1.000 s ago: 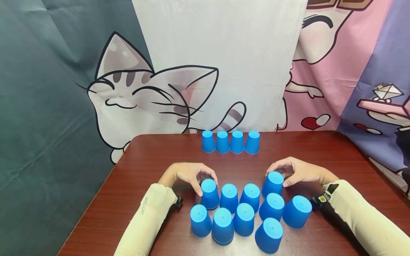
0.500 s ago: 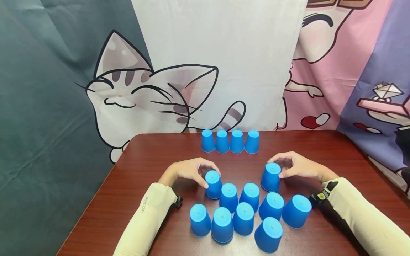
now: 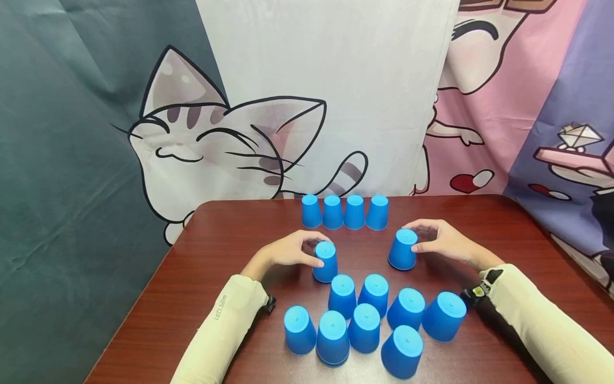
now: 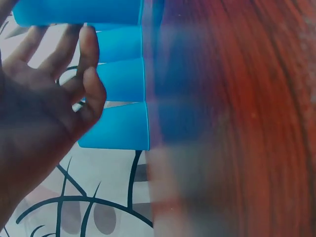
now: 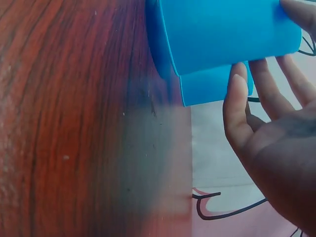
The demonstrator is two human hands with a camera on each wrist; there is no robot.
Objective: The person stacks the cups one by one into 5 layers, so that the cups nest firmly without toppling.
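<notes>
Between thumb and fingers, my left hand point(image 3: 295, 249) grips an upside-down blue cup point(image 3: 325, 264), left of the table's middle. The same cup point(image 4: 79, 11) crosses the top of the left wrist view. Over to the right, my right hand point(image 3: 446, 241) pinches another upside-down blue cup point(image 3: 402, 250) from its right side. That cup point(image 5: 227, 34) fills the upper part of the right wrist view, with the fingers beneath it. Both held cups stand upright on their rims, at or very near the tabletop; I cannot tell if they touch it.
Several upside-down blue cups, such as this one point(image 3: 333, 338), stand close together in front of the hands. A row of several more blue cups point(image 3: 355, 212) lines the back edge of the brown table point(image 3: 158, 320). A cartoon-printed curtain point(image 3: 384, 80) hangs behind.
Both hands have moved away from the near cluster toward the back row, each bringing its cup along. The left cup has also shifted right, the right cup slightly left. The other cups stay put.
</notes>
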